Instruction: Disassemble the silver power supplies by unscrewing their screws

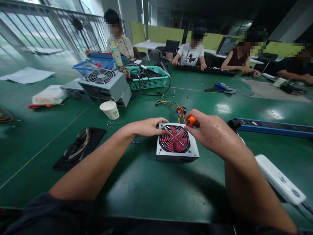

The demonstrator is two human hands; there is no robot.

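Note:
A silver computer power supply lies on the green table with its fan side up. Its red fan shows under a round wire grille. My left hand grips the unit's far left corner, with the thumb at the grille's edge and the fingers along the back. In my right hand is a screwdriver with an orange and black handle, held over the far right corner; its shaft and tip are hidden. A bundle of coloured cables runs out behind the unit.
Left are a paper cup, small loose screws, glasses on a black pad and stacked power supplies. A green basket holds cables. Right lies a white power strip. Several people sit across the table.

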